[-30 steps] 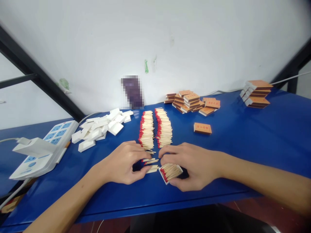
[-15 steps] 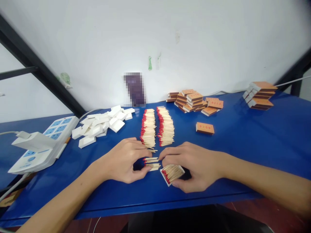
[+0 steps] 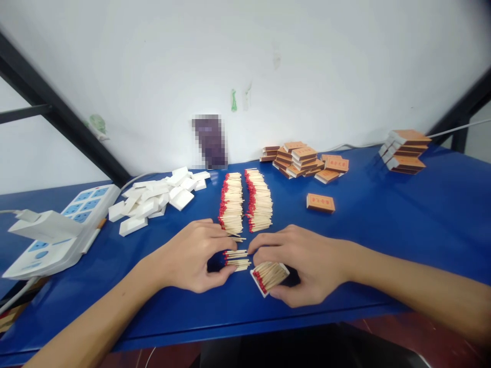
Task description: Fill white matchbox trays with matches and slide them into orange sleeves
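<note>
My right hand [image 3: 295, 263] grips a white matchbox tray [image 3: 264, 292] filled with red-headed matches [image 3: 271, 273], tilted just above or against the table. Its forefinger reaches toward the stick ends of a few loose matches [image 3: 238, 260]. On the other side of those matches, my left hand [image 3: 199, 253] is arched with thumb and forefinger apart. The left thumb touches or nearly touches the lowest ones, and the forefinger lies by the upper ones. Beyond both hands, two long rows of matches, a left row [image 3: 232, 202] and a right row [image 3: 260, 202], lie with heads to the left.
White empty trays [image 3: 153, 197] are heaped at left, beside a power strip [image 3: 72, 220]. Orange matchbox sleeves [image 3: 299, 158] form a pile at the back. One matchbox [image 3: 320, 203] lies alone, and more boxes [image 3: 407, 151] are stacked at far right on the blue table [image 3: 368, 214].
The whole view has shifted slightly. Both hands stay almost in place around the loose matches, and the right hand still holds the filled tray.
</note>
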Motion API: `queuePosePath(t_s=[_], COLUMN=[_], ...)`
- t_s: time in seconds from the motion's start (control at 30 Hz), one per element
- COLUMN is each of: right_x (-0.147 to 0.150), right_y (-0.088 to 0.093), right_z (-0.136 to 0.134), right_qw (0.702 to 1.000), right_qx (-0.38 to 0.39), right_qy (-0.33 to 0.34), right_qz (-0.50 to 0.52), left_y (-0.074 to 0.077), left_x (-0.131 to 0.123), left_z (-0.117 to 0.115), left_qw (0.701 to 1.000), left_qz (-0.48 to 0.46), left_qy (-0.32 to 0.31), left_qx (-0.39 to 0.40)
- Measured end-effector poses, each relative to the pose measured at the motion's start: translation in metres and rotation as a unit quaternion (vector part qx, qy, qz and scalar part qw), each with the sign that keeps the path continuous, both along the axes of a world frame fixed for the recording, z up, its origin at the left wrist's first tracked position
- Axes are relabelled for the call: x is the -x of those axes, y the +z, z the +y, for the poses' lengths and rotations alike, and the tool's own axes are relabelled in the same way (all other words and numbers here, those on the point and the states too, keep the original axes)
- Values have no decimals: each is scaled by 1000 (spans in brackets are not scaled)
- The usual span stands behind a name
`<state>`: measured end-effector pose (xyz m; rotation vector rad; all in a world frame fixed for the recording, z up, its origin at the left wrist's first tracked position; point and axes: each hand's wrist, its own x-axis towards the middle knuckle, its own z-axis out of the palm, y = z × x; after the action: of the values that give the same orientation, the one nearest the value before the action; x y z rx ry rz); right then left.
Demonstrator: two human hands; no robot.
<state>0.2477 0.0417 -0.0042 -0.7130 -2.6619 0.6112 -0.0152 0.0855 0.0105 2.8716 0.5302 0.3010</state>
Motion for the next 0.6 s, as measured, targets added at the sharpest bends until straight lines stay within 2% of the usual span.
queuePosePath(t_s=[0.37, 0.6], right_x=[-1, -2], right_y=[0, -1], right_z=[-1, -1], right_qw=[1000, 1000], right_qx=[-4, -11], right_qy=[-10, -18], right_qz=[1, 3], left_y=[-1, 0], left_x=[-3, -3], left_z=[0, 0], left_qw=[999, 999], left_qz=[12, 14], left_qy=[9, 11], left_qx=[35, 27])
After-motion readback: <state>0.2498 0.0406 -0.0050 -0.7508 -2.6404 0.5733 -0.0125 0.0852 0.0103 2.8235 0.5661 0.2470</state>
